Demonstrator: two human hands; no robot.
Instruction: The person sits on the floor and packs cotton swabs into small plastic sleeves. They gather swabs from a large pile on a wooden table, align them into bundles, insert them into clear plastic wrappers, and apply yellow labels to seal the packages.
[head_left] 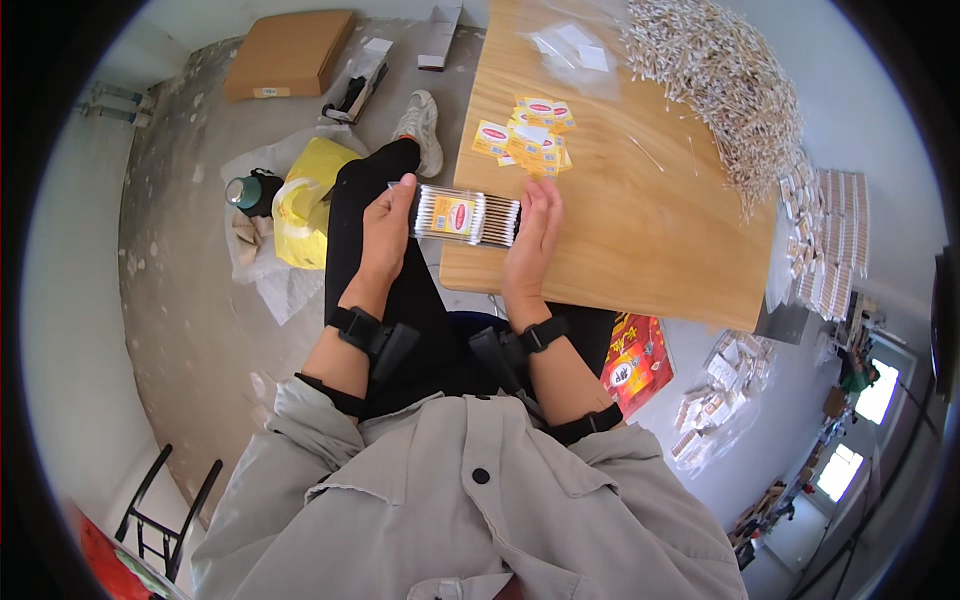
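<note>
While both hands meet at the near edge of the wooden table (640, 250), the left hand (385, 235) and right hand (532, 235) grip opposite ends of a clear pack of cotton swabs (465, 216), its long axis running crosswise between them, just short of the yellow labels (525, 135).

The left hand (385, 232) covers one end of the pack (466, 216), and the right hand (535, 235) covers the other end. The swabs inside are too small to count. The pack hides a bit of the table (640, 250) edge. The labels (527, 134) on the table are too small to read. The swab pile (720, 90) is a blur of thin sticks near the top. The stacks (830, 245) by the right rim look bent and fuzzy. The clear bag (715, 395) under the table holds small things I cannot make out. The chair (165, 510) is cut off at the bottom.
</note>
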